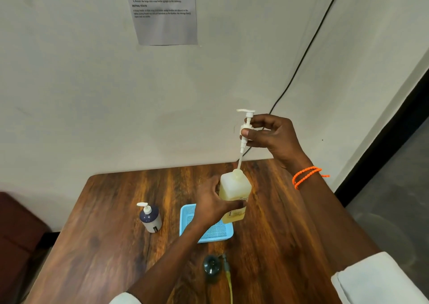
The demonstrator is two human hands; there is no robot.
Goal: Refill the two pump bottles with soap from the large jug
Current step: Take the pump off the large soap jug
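Note:
My left hand [212, 201] grips a square translucent bottle [234, 189] holding yellow soap, lifted above the table. My right hand [270, 135] pinches a white pump head [246, 127] raised above that bottle. The pump's dip tube [239, 163] still reaches down into the bottle's neck. A second pump bottle [150, 217], dark blue at the top and white below with its white pump fitted, stands upright on the table at the left. No large jug can be told apart in this view.
A light blue mesh tray [222, 234] lies on the wooden table [111, 234] under my left forearm. A dark round object [211, 265] with a yellow cable [229, 285] sits near the front edge. A printed sheet [164, 10] hangs on the wall.

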